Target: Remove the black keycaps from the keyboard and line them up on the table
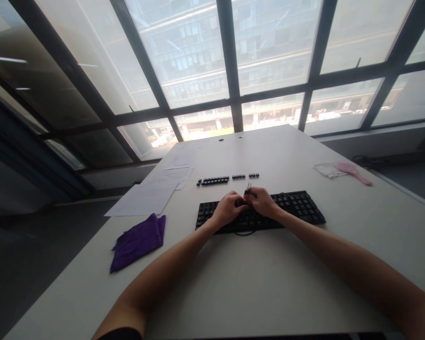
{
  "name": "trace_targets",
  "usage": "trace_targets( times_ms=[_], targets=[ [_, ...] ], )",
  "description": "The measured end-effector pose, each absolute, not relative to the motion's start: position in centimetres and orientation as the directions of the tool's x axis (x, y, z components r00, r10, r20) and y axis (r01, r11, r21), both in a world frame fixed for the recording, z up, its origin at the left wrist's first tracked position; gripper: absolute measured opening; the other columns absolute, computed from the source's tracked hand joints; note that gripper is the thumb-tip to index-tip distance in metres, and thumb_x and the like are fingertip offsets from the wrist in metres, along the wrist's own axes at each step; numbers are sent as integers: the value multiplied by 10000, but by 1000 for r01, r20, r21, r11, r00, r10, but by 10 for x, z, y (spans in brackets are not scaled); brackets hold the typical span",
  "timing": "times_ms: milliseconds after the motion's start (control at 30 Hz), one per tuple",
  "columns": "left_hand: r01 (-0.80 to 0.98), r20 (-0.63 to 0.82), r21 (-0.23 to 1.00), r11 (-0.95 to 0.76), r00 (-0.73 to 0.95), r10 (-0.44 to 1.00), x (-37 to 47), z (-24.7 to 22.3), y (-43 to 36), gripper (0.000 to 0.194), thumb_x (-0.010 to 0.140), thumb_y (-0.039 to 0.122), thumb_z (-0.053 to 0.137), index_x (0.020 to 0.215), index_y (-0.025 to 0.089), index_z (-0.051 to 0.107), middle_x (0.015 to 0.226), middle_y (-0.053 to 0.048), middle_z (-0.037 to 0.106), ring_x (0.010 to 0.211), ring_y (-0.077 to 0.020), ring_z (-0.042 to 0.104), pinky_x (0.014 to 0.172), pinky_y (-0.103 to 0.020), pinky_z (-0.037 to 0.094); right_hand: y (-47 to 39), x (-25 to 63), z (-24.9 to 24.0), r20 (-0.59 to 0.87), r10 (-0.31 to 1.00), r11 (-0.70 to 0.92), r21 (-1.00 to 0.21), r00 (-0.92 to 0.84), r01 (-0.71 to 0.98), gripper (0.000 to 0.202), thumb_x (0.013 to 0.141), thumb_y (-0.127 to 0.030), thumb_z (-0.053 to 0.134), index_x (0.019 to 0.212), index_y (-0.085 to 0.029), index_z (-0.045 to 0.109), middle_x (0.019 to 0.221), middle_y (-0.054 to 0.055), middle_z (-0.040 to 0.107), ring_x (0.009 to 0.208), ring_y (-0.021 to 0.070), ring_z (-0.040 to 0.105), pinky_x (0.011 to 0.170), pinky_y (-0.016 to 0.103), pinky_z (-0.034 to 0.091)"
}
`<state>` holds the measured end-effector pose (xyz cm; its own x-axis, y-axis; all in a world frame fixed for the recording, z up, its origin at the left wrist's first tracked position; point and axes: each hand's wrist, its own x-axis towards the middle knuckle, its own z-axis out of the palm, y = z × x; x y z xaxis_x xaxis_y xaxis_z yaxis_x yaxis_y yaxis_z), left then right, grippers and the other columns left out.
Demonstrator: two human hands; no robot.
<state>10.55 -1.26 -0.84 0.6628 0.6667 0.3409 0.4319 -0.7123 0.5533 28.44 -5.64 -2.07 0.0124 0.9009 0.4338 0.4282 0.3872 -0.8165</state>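
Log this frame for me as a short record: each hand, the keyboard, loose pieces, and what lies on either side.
Left hand: over the keyboard, fingertips close to the right's; grip unclear
Right hand: pinching a thin pronged tool, prongs pointing away
Keyboard: black, under both hands
Loose pieces: black keycaps in three groups beyond the keyboard
Left side: folded purple cloth, papers
Right side: pink handled item, see-through packet
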Motion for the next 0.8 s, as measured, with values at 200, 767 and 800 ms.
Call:
trace_targets(
  times_ms=[200,767,800],
  targets=[
    [440,344,540,-717,663,665,107,-7,-12,116,826,277,719,902,190,729,900,-35,639,813,-171,599,778,-294,477,-55,285,-21,444,896,396,-819,21,414,172,830,-247,574,681,-176,621,611,-7,599,600,139,526,579,245,384],
    [281,434,682,-676,589,682,110,-5,-21,249,807,137,716,1022,194,605,864,-2,700,780,-151,663,757,-274,519,-60,283,-16,454,883,361,-816,115,452,204,905,-340,537,768,-198,585,686,14,668,622,160,591,597,263,397],
    [272,449,673,-688,589,672,110,-5,-22,242,809,127,710,1016,194,604,871,-4,694,782,-150,661,758,-274,523,-61,283,-15,456,882,356,-810,119,465,204,911,-343,527,773,-201,577,681,10,665,616,158,586,598,264,391]
  ],
)
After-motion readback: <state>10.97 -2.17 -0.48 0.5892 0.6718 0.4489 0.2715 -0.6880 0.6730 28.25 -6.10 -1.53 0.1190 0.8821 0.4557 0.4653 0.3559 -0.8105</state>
